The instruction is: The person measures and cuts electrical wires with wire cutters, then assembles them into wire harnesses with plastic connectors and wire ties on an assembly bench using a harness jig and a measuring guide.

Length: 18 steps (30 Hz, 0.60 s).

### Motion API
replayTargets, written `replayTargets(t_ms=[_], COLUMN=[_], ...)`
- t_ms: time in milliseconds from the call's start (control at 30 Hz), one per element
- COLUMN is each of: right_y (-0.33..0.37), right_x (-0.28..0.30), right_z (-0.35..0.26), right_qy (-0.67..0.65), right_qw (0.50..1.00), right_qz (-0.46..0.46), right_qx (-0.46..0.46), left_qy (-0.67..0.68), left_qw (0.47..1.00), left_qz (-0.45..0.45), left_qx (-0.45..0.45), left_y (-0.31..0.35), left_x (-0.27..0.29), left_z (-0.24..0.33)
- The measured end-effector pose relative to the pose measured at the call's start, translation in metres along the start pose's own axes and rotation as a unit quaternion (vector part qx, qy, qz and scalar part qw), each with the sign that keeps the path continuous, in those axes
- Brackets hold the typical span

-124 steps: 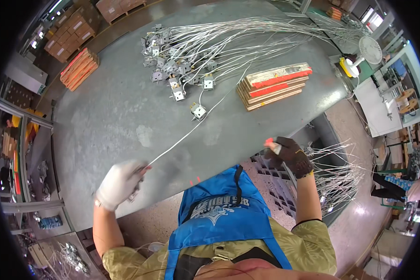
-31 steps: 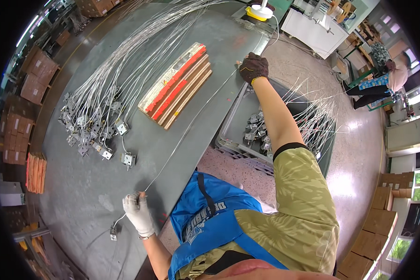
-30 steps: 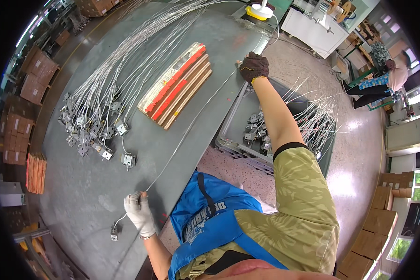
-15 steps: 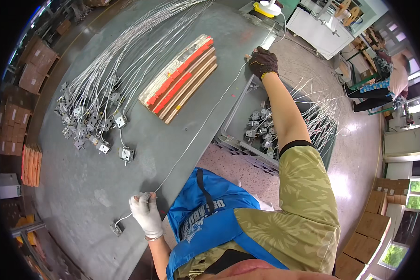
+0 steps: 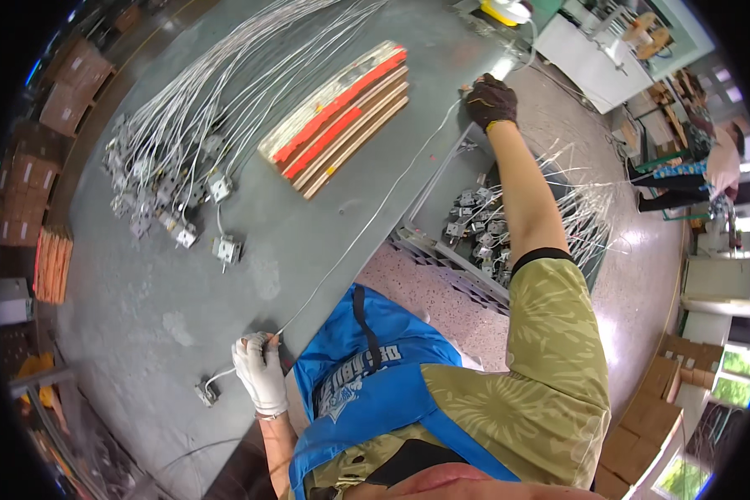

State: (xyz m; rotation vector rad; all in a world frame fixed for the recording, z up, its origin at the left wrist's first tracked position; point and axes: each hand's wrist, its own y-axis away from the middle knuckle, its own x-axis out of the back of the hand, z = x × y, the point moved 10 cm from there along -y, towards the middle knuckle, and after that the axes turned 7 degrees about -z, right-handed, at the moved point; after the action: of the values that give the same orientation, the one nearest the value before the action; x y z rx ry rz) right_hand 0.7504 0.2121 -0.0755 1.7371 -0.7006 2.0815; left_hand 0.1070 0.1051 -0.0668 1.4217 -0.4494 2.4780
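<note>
A thin white wire (image 5: 342,258) runs diagonally across the grey table between my hands. My left hand (image 5: 260,371), in a white glove, pinches it near the table's front edge. From that glove, a short length of wire leads to a small square metal part (image 5: 207,393) lying on the table. At the far right, my right hand (image 5: 492,102), in a dark glove, is closed around the wire's other end. Several similar metal parts (image 5: 154,187), with long white wires attached, lie heaped at the left. One separate metal part (image 5: 226,249) sits nearer to me.
A stack of wooden strips with red tape (image 5: 333,121) lies mid-table. Beside the table, under my right arm, a grey bin (image 5: 493,287) holds more wired metal parts (image 5: 479,221). A yellow and white device (image 5: 507,12) stands at the far edge. Another person (image 5: 717,162) is at the far right.
The view has shifted slightly, so the table's contents appear a little moved. Both hands keep their hold on the wire, which stays stretched between them with a slight bend.
</note>
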Motion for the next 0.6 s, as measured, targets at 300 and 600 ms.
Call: replayTargets(t_ms=[300,600], right_y=[-0.048,-0.071], right_x=[-0.079,-0.105], right_z=[0.046,0.043], right_qy=[-0.002,0.163], right_qw=[0.999,0.968], right_qz=[-0.018,-0.054], right_qx=[0.039,0.182], left_qy=[-0.028,-0.001], left_qw=[0.999,0.997], left_qz=[0.015,0.037], left_qx=[0.029,0.070], left_y=[0.038,0.063], left_x=[0.022,0.023], left_z=[-0.008,-0.025])
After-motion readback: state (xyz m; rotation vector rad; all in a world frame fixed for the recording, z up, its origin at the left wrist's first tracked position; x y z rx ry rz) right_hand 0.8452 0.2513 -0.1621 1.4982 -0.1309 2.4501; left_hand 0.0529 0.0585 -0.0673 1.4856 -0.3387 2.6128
